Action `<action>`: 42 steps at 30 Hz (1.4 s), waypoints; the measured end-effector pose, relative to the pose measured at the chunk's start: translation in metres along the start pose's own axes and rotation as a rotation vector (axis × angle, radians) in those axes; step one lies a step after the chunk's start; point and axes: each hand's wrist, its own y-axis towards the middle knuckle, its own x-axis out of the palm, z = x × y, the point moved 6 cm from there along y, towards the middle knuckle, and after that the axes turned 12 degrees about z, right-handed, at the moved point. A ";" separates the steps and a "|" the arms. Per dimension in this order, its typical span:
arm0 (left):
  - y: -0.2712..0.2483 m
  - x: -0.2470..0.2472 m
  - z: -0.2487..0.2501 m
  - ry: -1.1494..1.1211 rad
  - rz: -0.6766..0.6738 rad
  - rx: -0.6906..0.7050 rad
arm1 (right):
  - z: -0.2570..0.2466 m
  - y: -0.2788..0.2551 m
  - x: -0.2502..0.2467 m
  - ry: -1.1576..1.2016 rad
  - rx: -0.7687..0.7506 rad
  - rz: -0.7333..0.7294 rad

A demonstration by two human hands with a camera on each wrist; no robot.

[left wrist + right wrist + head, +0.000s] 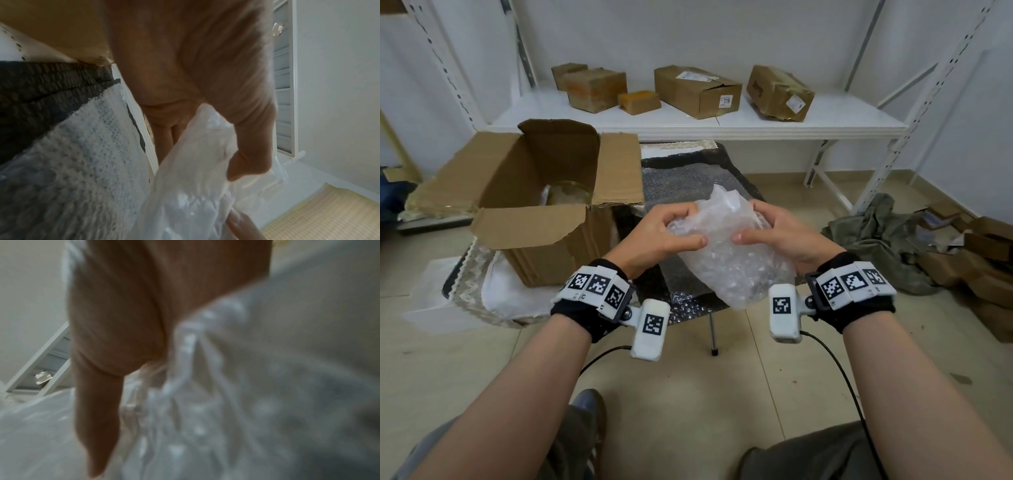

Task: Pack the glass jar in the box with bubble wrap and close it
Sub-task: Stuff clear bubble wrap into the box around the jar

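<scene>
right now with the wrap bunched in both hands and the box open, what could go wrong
1. The clear glass jar sits in the open brown cardboard box beside its wall; wadding pushed in carelessly could leave that side uncushioned.
2. The left hand and right hand grip the crumpled clear bubble wrap tightly, which may pop bubbles.
3. The bent flaps may not close flat.

Clear bubble wrap [726, 253], a brown cardboard box [551, 205], white shelf [688, 126], black-and-white checker-marked wristbands [595, 286].
</scene>
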 end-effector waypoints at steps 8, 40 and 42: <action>0.003 -0.014 -0.001 -0.059 0.214 -0.005 | -0.004 0.008 -0.016 0.187 -0.058 0.117; 0.003 0.003 -0.018 -0.321 0.365 -0.303 | 0.028 0.006 -0.020 0.271 0.296 0.125; 0.003 0.005 -0.020 -0.337 0.366 -0.338 | 0.022 0.007 -0.020 0.309 0.268 0.157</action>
